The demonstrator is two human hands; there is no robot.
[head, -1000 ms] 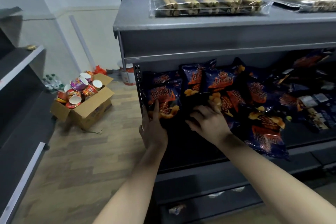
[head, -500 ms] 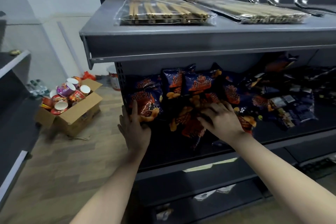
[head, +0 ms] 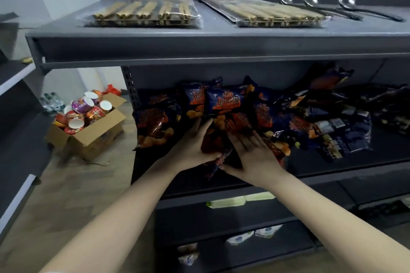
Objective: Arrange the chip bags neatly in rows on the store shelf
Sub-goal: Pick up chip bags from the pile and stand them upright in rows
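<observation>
two hands meet on one dark blue and orange chip bag (head: 213, 144) at the front of the middle shelf (head: 332, 169), left of its centre. left hand (head: 193, 148) cups the bag's left side, fingers nearly straight along it, thumb hooked in at its lower end. right hand (head: 253, 155) lies palm down over the bag's right side, fingers spread and flat. both forearms reach up and inward from below the shelf. other chip bags (head: 224, 101) stand and slump toward the shelf's back, and a cardboard box (head: 93, 139) sits on the floor left of the shelf
</observation>
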